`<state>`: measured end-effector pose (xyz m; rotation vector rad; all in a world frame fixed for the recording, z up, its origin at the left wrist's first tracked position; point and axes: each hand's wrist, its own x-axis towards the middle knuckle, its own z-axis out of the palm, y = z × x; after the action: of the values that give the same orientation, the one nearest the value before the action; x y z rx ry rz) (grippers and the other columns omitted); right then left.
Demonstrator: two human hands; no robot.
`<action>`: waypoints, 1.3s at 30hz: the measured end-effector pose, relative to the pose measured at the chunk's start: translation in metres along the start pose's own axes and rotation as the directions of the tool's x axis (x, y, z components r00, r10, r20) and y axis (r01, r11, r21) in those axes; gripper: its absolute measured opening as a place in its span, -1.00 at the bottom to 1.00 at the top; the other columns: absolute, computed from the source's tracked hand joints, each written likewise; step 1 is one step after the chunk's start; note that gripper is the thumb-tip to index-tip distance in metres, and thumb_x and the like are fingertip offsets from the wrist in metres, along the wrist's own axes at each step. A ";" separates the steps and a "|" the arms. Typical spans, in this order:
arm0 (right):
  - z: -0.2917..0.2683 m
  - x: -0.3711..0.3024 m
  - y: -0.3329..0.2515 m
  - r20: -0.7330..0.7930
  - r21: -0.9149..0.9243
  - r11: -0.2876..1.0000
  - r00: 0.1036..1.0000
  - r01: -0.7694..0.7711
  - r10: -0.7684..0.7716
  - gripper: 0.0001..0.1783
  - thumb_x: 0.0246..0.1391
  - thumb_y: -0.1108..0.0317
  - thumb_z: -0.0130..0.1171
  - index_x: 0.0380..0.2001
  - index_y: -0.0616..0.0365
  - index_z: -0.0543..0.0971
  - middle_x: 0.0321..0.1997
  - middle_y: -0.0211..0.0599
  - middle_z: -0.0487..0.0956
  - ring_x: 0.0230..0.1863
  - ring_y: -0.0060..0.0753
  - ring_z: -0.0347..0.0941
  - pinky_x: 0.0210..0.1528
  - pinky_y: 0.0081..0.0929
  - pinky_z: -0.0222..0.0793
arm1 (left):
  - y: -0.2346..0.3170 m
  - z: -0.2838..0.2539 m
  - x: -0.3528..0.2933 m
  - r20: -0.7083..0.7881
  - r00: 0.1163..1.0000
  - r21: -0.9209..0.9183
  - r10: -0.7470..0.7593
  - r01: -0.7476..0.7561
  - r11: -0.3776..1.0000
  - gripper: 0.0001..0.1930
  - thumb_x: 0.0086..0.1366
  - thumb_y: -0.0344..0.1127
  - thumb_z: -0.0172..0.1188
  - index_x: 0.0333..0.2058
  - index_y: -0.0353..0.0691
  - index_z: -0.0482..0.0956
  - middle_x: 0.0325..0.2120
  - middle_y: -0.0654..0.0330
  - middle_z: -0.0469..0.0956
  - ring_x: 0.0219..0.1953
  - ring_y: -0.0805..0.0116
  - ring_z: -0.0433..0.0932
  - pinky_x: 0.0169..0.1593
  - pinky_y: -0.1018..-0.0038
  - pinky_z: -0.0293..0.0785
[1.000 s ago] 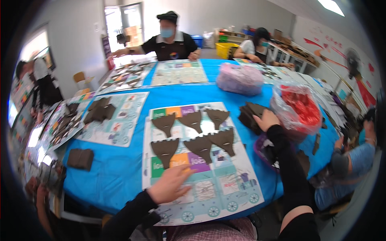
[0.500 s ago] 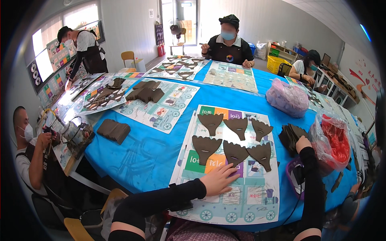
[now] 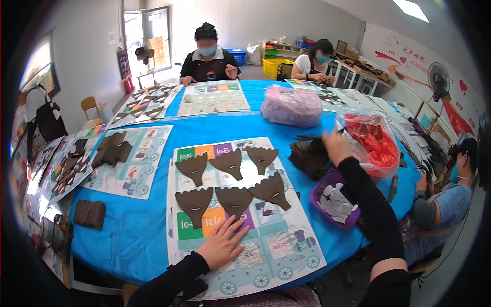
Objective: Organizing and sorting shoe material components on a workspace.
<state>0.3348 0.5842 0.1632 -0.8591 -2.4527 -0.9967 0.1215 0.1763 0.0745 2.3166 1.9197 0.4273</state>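
My left hand (image 3: 221, 246) lies flat with fingers spread on a colourful printed sheet (image 3: 291, 268). Its fingertips reach the narrow lower end of a dark brown fan-shaped piece (image 3: 232, 200). Several such flat pieces, each with a scalloped top and a small slit, lie in two rows on the sheet. At the right, my right hand (image 3: 338, 148) is closed at the edge of a stack of dark fan-shaped pieces (image 3: 307, 159). Its fingertips seem to pinch a piece at the top of the stack; blur hides the exact grip.
Beside the stack stand a purple basket (image 3: 313, 198) of white discs and a clear bag with red plastic (image 3: 371, 140). Farther back sits a pink bag (image 3: 291, 106). A small dark stack (image 3: 89, 214) lies left on the blue tablecloth (image 3: 138, 225). Other people work around the table.
The view has swung to the right. My right hand has shifted along the dark stack, and its upper pieces look disturbed. My left hand stays flat on the sheet.
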 end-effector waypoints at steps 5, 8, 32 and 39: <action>-0.023 0.005 0.026 -0.124 0.176 0.967 0.970 -0.185 0.208 -0.79 0.05 0.42 -0.05 -0.21 0.09 0.44 -0.37 -0.14 0.54 -0.32 -0.07 0.53 -0.35 -0.21 0.44 | 0.006 0.004 0.004 -0.009 1.000 0.019 -0.023 0.023 1.000 -0.42 0.37 0.03 -0.14 0.27 -0.11 0.16 0.28 0.08 0.11 0.38 0.09 -0.07 0.38 0.19 -0.20; -0.001 -0.014 -0.004 0.220 0.157 0.957 0.936 0.245 -0.276 -0.77 0.06 0.43 -0.05 -0.17 0.11 0.43 -0.42 -0.07 0.52 -0.37 -0.10 0.55 -0.41 -0.19 0.46 | 0.000 0.008 0.000 -0.020 0.999 0.021 -0.027 0.027 0.999 -0.42 0.36 0.03 -0.12 0.27 -0.10 0.16 0.28 0.08 0.11 0.37 0.10 -0.07 0.39 0.18 -0.19; -0.218 -0.127 -0.237 0.235 0.952 0.226 0.967 -0.208 -0.098 -0.72 0.19 0.44 -0.04 -0.04 0.22 0.32 -0.46 -0.11 0.59 -0.41 0.11 0.51 -0.38 -0.09 0.38 | 0.038 0.010 -0.072 0.076 0.728 -0.979 -0.681 -0.075 -0.189 -0.65 0.43 -0.29 -0.07 0.13 -0.25 0.26 0.03 0.20 0.42 0.02 0.41 0.45 0.08 0.44 0.40; -0.210 -0.169 -0.213 0.173 0.736 0.647 0.979 -0.200 0.106 -0.56 0.10 0.41 0.05 0.08 0.17 0.38 -0.51 -0.12 0.54 -0.50 -0.05 0.51 -0.47 -0.21 0.40 | 0.046 0.002 -0.118 0.092 0.696 -0.970 -0.712 0.224 0.094 -0.69 0.37 -0.38 0.04 0.04 -0.33 0.35 -0.37 0.32 0.53 -0.45 0.64 0.43 -0.39 0.63 0.37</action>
<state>0.3427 0.2441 0.1125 -0.7958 -2.4697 0.1897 0.1461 0.0519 0.0666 0.6911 1.5881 1.5471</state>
